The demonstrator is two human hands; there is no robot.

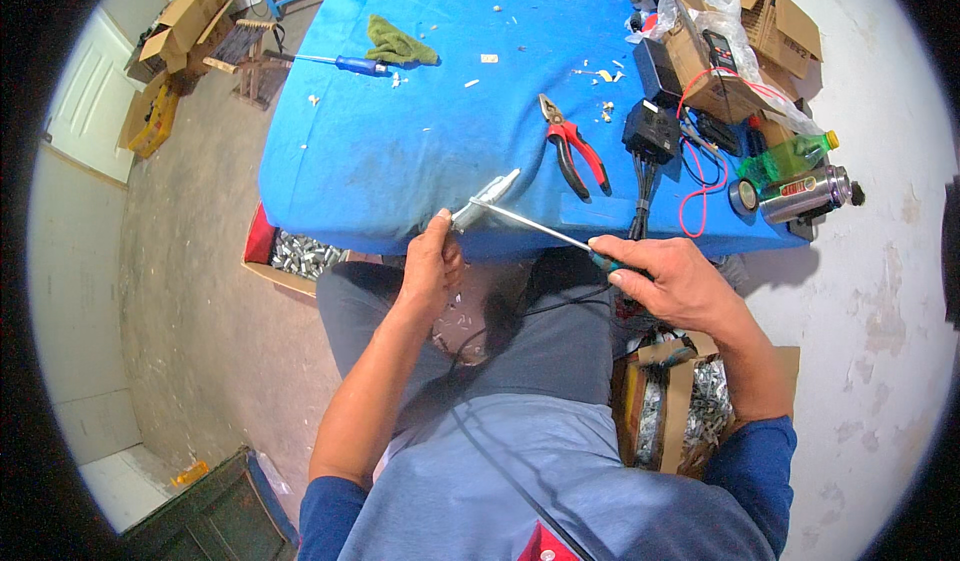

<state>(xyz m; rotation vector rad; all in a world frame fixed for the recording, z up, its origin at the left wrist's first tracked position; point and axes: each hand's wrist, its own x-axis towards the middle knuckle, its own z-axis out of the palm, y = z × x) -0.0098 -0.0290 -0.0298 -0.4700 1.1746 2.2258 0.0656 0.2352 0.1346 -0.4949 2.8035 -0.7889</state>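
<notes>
My left hand (432, 266) is closed on the lower end of a small elongated silver-white metal part (484, 201) at the near edge of the blue-covered table. In my right hand (672, 279) is a screwdriver (545, 229), its dark handle wrapped by my fingers. The screwdriver's tip touches the side of the metal part, and its shaft slants down toward my right hand. Pliers (572, 146) with red and black handles lie just beyond, jaws pointing away. My fingers partly hide the metal part's lower end.
The blue table (380, 171) carries a blue-handled screwdriver (350, 64), green cloths (398, 43) and white scraps. At right lie a black adapter box (652, 131), cables, a green bottle (785, 159) and a steel thermos (800, 196). Boxes of metal parts (305, 255) stand below the table and beside my lap.
</notes>
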